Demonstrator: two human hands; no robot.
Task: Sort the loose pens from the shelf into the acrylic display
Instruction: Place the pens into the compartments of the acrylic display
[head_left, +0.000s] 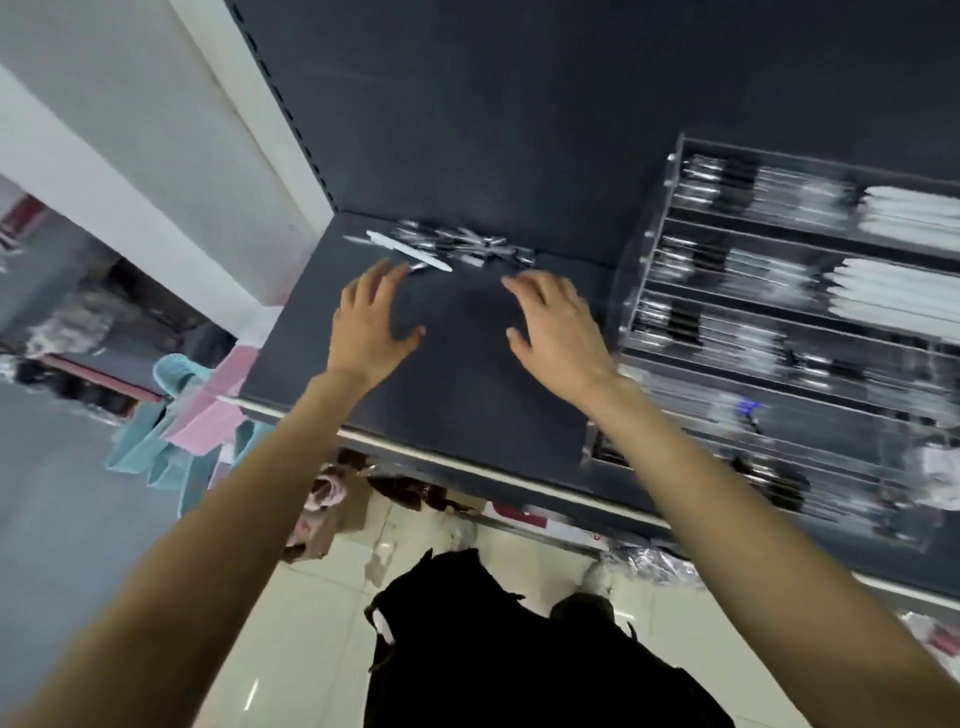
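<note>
Loose pens (457, 247) heaped at shelf (467, 405) rear, long axes mostly left-right, just beyond both hands; left hand (371, 322) nearer, right hand (558, 327) likewise spread, empty; acrylic display (779, 312) rightward

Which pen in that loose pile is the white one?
The long white pen at the pile's left edge, nearest the left hand; the others look dark or silvery.
</note>
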